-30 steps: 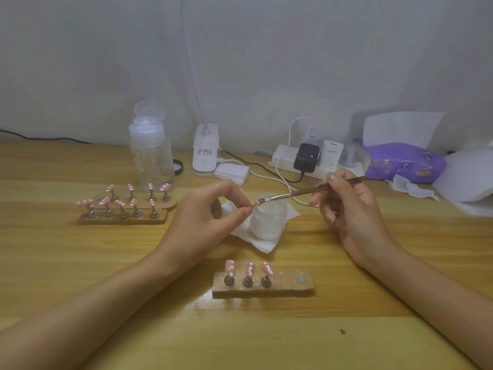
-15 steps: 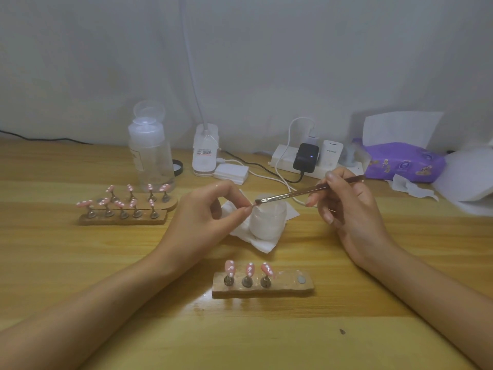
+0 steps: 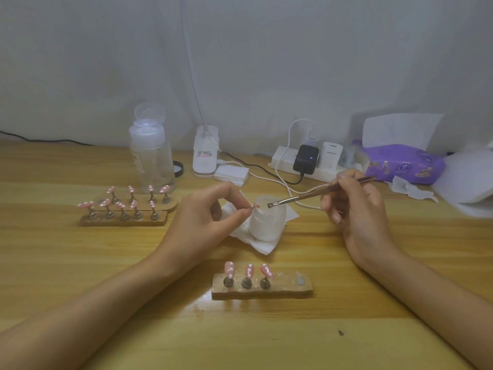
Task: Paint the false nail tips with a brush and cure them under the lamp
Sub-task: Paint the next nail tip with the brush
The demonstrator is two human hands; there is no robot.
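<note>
Brush (image 3: 314, 194): thin metallic handle, slanted, upper end held in right hand (image 3: 354, 209), bristle end at mouth of white jar (image 3: 266, 222), mid-frame. Single pink nail tip (image 3: 254, 206) pinched in left hand (image 3: 205, 222), just left of bristles, not touching. Three pink dotted tips (image 3: 249, 270) upright on near stand (image 3: 282, 289), lower centre. More tips (image 3: 128, 201) on stands mid-left. Lamp (image 3: 205, 153): white base, upper centre, neck rising to top edge.
</note>
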